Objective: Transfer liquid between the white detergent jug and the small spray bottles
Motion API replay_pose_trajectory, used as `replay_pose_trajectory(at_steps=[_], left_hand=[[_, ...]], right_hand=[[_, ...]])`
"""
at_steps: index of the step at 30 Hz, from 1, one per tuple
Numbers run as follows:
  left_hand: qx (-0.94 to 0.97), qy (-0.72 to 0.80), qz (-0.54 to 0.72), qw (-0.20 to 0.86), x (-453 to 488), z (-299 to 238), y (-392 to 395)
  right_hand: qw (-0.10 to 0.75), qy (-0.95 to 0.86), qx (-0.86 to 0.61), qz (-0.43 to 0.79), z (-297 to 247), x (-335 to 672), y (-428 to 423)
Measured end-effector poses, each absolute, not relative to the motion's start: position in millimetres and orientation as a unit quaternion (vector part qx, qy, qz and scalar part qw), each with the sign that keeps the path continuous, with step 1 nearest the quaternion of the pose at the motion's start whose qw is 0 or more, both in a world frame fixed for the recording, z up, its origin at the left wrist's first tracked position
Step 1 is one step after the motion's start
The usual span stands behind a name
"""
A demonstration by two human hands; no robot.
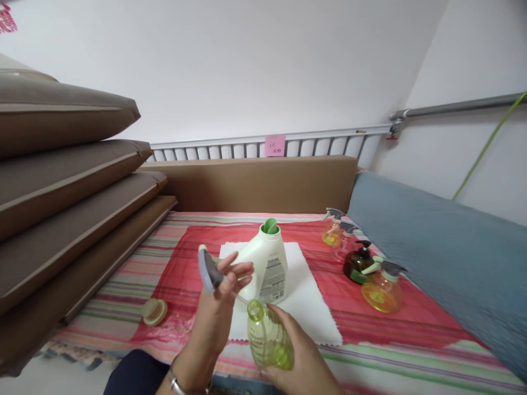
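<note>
My left hand (224, 299) grips a grey trigger spray head (209, 271), tilted, with some fingers raised. Its thin dip tube (241, 298) slopes down to the open neck of a clear yellow-green bottle (267, 334); whether the tip is inside the neck I cannot tell. Wrapped round that bottle from the right is my right hand (307, 356), holding it tilted. Just behind both hands stands a large white jug (272, 260) with a green spout at its mouth, partly hidden by my left fingers. It rests on a white sheet (307, 299).
To the right stand an orange-tinted spray bottle (382, 293), a dark pump bottle (357, 263), a pink spray bottle (343, 247) and a yellow one (330, 235). A round pale green cap (153, 311) lies left on the red cloth (185, 263). Stacked cushions (69, 159) rise at far left.
</note>
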State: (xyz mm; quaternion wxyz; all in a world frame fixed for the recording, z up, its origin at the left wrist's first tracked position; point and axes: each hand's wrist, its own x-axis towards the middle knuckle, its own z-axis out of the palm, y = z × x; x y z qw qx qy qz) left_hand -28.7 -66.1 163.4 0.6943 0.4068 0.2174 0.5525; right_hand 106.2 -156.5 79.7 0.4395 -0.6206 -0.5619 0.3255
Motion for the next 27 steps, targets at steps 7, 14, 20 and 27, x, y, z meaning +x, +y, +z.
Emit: replay_pose_trajectory(at_steps=[7,14,20,27], left_hand=[[0.467,0.227,0.434,0.736,-21.4,129.8,-86.0],[0.45,0.187,0.4,0.776,-23.0,135.8,-85.6],[0.462,0.186,0.379,0.78,-27.3,134.8,-85.8],[0.411,0.178,0.407,0.796,-22.1,129.0,-88.6]], right_hand=[[0.445,-0.605,-0.594,0.289,90.8,106.2,-163.4],[0.448,-0.569,-0.615,0.313,86.5,108.1,-167.4],[0.5,-0.551,-0.557,0.369,97.4,107.3,-168.3],[0.535,-0.457,-0.429,0.566,109.6,101.7,-167.6]])
